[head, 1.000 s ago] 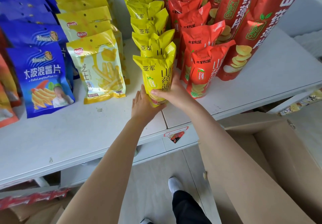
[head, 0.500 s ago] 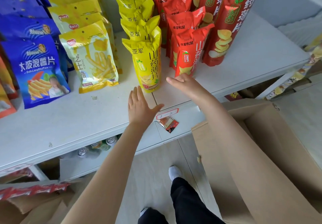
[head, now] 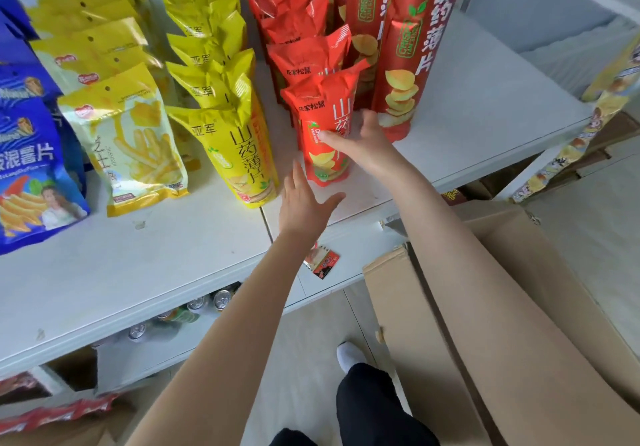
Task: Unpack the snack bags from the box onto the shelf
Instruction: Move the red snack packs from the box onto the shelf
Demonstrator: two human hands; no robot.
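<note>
From my remote seat, the thing I care about is the front red foil snack pouch point(head: 325, 168). It stands upright on the white shelf point(head: 138, 265) at the head of its red row, just beside the front yellow foil pouch point(head: 242, 154) of the next row. I judge it light and air-puffed, with a slick, crinkly skin and brittle chips inside. It is tall on a narrow base, so a careless nudge could tip it into its neighbours. I would steady it with flat palms on both sides around the middle, or pinch the crimped top seal, and never squeeze the belly. My right hand point(head: 362, 144) reaches over that pouch with fingers spread. The thumb lies across the printed front and the other fingers reach past its right edge toward the tall red chip pack point(head: 405, 64) behind. The hand is relaxed and grasps nothing, and I cannot tell whether it really presses on the foil. My left hand point(head: 304, 199) hangs palm down over bare shelf in the gap between the yellow and red front pouches. Its fingers are straight, its thumb is splayed to the right, and it holds nothing. Both forearms are stretched well forward. The brown cardboard box point(head: 394, 307) sits on the floor to my right, and my right arm hides its inside.
</note>
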